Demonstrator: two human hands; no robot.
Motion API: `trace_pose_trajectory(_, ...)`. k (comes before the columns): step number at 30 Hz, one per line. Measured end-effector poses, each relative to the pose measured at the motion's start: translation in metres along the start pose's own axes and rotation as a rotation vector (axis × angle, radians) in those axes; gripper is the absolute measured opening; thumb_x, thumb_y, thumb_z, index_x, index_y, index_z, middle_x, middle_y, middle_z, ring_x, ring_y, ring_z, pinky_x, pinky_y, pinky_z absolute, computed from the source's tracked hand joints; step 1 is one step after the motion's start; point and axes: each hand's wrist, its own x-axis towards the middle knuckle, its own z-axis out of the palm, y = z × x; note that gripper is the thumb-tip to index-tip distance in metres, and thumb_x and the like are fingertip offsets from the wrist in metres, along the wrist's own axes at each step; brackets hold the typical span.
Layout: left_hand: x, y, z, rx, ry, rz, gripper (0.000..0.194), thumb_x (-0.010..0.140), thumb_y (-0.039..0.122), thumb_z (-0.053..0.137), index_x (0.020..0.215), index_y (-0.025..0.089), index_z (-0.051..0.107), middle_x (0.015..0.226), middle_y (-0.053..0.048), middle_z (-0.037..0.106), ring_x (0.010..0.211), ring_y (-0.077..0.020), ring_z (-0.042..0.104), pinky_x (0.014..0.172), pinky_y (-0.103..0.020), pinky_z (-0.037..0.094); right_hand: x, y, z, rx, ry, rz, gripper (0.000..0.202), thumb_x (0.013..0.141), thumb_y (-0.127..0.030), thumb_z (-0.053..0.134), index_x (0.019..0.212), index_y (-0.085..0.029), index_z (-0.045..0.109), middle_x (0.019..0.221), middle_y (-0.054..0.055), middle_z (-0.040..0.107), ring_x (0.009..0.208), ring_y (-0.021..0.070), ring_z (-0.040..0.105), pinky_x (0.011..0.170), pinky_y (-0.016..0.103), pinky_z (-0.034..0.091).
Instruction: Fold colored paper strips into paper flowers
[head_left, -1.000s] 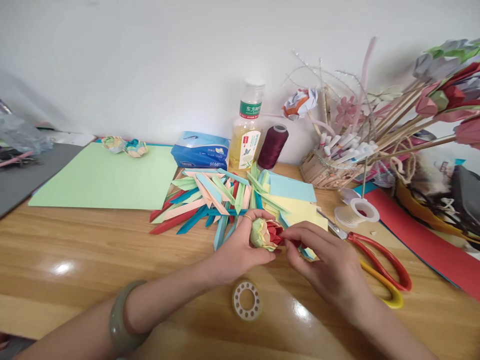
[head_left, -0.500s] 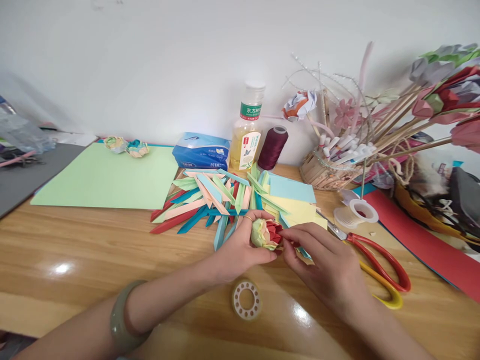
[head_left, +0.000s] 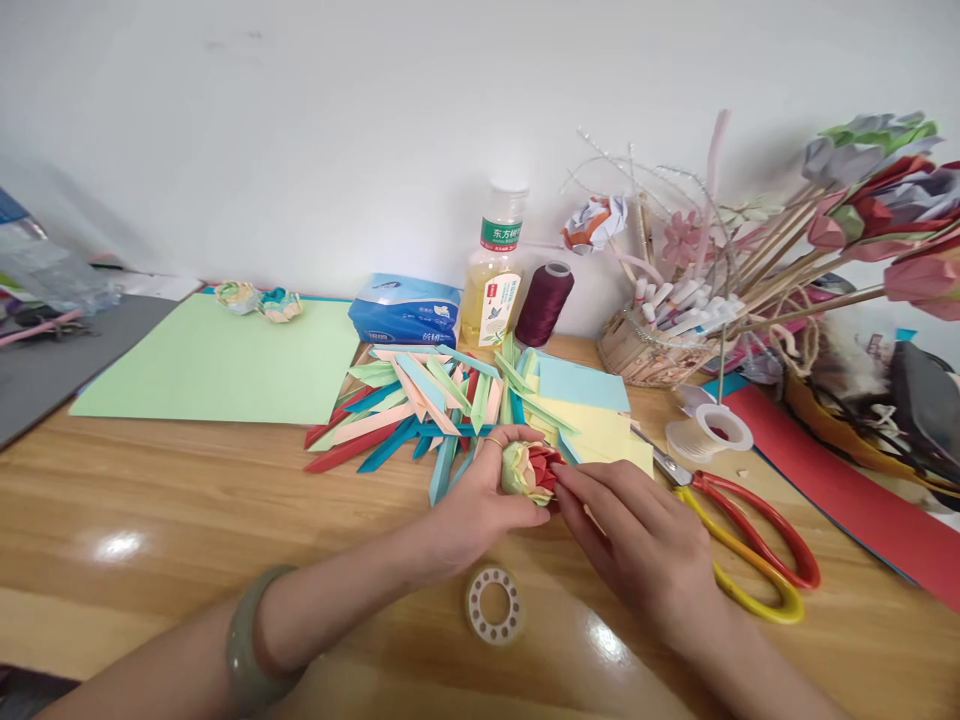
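Across the tabletop, from the near left edge back to the wall, coloured paper and tools are lying around two working hands. Toward the far left corner, a wide green sheet is lying flat, while nearer the middle a heap of folded strips is fanning out. Toward the right edge, scissors are resting with their handles just beyond the right wrist.

Between the hands, just in front of the heap, the left hand is holding a paper flower, its grip clamped with fingers above and thumb below. From the right-edge side, the right hand is touching the flower; its fingertips are sitting close together at the red petals, though I cannot tell whether they are pinching one or merely pressing. Nearer the front edge, a tape roll is lying flat, apart from both hands.

For careful handling, the left hand should probably be cupping rather than squeezing, since the pale outer layers look easy to crush. The right fingertips would best be working one petal at a time, pressing gently, with the red centre facing them squarely.
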Motion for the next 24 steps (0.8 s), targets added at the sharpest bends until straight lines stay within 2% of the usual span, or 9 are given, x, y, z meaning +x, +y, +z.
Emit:
trace_pose_trajectory(3, -0.002, 0.002, 0.0, 0.0, -0.039, -0.001, 0.055, 0.054, 0.002, 0.06, 0.102, 0.022, 0.042, 0.088, 0.002, 0.055, 0.082, -0.012, 0.049, 0.072, -0.025, 0.034, 0.002, -0.001, -0.001, 0.066, 0.027, 0.043, 0.016, 0.082, -0.009, 0.058, 0.097, -0.014, 0.061, 0.08, 0.008, 0.067, 0.068, 0.0145, 0.06, 0.06, 0.026, 0.051)
trace_pose_trajectory(6, -0.002, 0.001, -0.001, 0.002, -0.061, -0.002, 0.056, 0.053, 0.002, 0.058, 0.102, 0.023, 0.041, 0.085, 0.003, 0.055, 0.081, -0.0129, 0.049, 0.073, -0.026, 0.033, 0.005, -0.003, -0.004, 0.225, 0.03, 0.146, 0.015, 0.082, -0.009, 0.058, 0.094, -0.017, 0.063, 0.08, 0.006, 0.067, 0.07, 0.0136, 0.062, 0.059, 0.024, 0.052)
trace_pose_trajectory(11, -0.001, -0.002, -0.005, 0.1, -0.093, 0.058, 0.056, 0.053, 0.002, 0.057, 0.103, 0.023, 0.042, 0.089, 0.002, 0.054, 0.085, -0.0155, 0.049, 0.079, -0.029, 0.033, 0.01, -0.004, -0.011, 0.488, -0.048, 0.335, 0.009, 0.08, -0.012, 0.06, 0.084, -0.02, 0.064, 0.076, 0.003, 0.066, 0.067, 0.013, 0.063, 0.057, 0.022, 0.052)
trace_pose_trajectory(18, -0.003, 0.001, -0.007, 0.228, -0.117, 0.082, 0.056, 0.059, 0.002, 0.053, 0.108, 0.023, 0.038, 0.081, 0.003, 0.052, 0.084, -0.0158, 0.049, 0.076, -0.028, 0.034, 0.013, -0.004, -0.015, 0.41, -0.078, 0.238, 0.011, 0.08, -0.009, 0.059, 0.081, -0.02, 0.062, 0.074, 0.004, 0.064, 0.068, 0.0144, 0.06, 0.058, 0.025, 0.05)
trace_pose_trajectory(24, -0.006, 0.008, -0.006, 0.378, -0.095, 0.119, 0.054, 0.062, 0.002, 0.051, 0.111, 0.024, 0.038, 0.076, 0.003, 0.046, 0.086, -0.0174, 0.05, 0.08, -0.031, 0.036, 0.009, 0.0, -0.013, 0.427, -0.205, 0.196, 0.014, 0.085, -0.009, 0.052, 0.089, -0.019, 0.062, 0.082, 0.005, 0.065, 0.07, 0.0133, 0.061, 0.059, 0.023, 0.048)
